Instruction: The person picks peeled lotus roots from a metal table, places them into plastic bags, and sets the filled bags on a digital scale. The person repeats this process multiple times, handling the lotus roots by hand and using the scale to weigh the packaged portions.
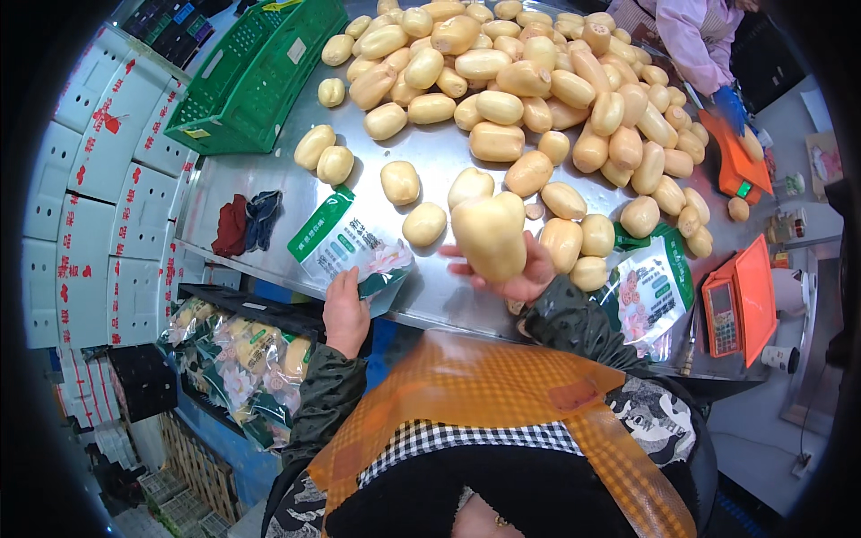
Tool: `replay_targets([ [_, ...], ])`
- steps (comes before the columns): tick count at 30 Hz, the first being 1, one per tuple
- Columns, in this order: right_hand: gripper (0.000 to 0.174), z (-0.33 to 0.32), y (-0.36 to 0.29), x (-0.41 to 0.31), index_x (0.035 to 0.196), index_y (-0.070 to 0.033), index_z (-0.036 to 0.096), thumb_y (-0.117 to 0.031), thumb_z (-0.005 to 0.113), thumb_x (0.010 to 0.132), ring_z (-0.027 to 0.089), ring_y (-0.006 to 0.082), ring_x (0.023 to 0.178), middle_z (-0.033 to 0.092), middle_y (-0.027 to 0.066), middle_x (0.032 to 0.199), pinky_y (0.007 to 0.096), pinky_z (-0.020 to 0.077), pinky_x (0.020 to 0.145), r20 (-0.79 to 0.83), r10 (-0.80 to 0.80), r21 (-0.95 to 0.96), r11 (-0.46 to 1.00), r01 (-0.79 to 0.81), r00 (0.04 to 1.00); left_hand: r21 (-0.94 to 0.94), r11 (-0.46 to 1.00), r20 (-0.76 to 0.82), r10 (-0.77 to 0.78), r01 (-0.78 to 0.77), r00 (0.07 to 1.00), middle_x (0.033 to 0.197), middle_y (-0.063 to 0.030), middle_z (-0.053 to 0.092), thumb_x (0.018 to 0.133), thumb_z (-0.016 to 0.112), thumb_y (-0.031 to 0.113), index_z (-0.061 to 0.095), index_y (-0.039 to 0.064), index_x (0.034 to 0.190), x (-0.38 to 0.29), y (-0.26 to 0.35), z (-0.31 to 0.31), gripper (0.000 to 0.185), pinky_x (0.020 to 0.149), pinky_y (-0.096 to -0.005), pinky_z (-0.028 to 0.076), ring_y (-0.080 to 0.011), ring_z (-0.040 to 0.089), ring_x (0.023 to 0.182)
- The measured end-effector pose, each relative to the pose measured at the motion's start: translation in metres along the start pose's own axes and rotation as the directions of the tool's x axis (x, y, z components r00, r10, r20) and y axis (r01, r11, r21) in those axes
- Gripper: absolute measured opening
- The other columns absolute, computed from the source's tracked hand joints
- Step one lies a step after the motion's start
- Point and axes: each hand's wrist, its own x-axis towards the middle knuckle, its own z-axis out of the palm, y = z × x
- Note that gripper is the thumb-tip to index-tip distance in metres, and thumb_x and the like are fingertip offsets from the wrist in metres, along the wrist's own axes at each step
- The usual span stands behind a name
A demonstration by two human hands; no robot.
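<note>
My left hand (346, 315) pinches the near edge of a green and white plastic packaging bag (350, 235), which lies on the steel table and is printed with a pink lotus flower. Over the table's front part, my right hand (535, 272) carries a thick pale lotus root segment (490, 235) on its palm and fingers. Another lotus root (471, 186) shows just behind it. Close by on the table lie a single lotus root (425, 224) and a second one (400, 182). Several more touch or sit near my right wrist.
A large heap of lotus roots (501, 107) covers the back. Left stand a green plastic crate (235, 87) and a black crate of filled bags (255, 363). Rightward are another printed bag (656, 289), an orange scale (740, 302) and a co-worker's blue-gloved hand (730, 107) beside a second scale (730, 158).
</note>
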Motion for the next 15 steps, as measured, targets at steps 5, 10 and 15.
replay_targets([
  [5, 0.095, 0.001, 0.027, 0.007, 0.161, -0.012, 0.021, -0.045, 0.076, 0.09, 0.059, 0.0344, 0.123, 0.044, 0.0214, 0.149, 0.0426, 0.0569, 0.093, -0.092, 0.075, -0.031, 0.996, -0.078, 0.993, -0.008, 1.0, 0.073, -0.007, 0.007, 0.997, 0.127, -0.0211, 0.057, 0.079, 0.068, -0.003, 0.056, 0.0, 0.132, 0.004, -0.001, 0.0, 0.054, 0.097, -0.0475, 0.048, -0.0424, 0.055, 0.114],
  [10, 0.099, 0.027, 0.019, 0.003, 0.163, -0.021, 0.014, -0.032, 0.079, 0.089, 0.057, 0.0293, 0.127, 0.043, 0.0106, 0.151, 0.0444, 0.0598, 0.091, -0.293, -0.178, -0.508, 0.861, 0.004, 0.939, -0.036, 0.999, 0.039, 0.019, -0.017, 0.999, 0.122, -0.0201, 0.055, 0.077, 0.071, -0.001, 0.058, 0.001, 0.128, 0.003, -0.001, 0.001, 0.052, 0.093, -0.0476, 0.048, -0.0421, 0.054, 0.11],
  [15, 0.099, 0.034, 0.021, 0.006, 0.163, -0.017, 0.015, -0.022, 0.079, 0.088, 0.052, 0.0251, 0.132, 0.04, 0.0096, 0.154, 0.0429, 0.0546, 0.099, -0.334, -0.37, -0.69, 0.722, 0.043, 0.867, -0.055, 0.998, 0.028, 0.031, -0.03, 0.999, 0.111, -0.0193, 0.054, 0.076, 0.075, 0.003, 0.06, 0.001, 0.122, 0.006, 0.002, -0.001, 0.049, 0.089, -0.0477, 0.048, -0.0412, 0.054, 0.104],
])
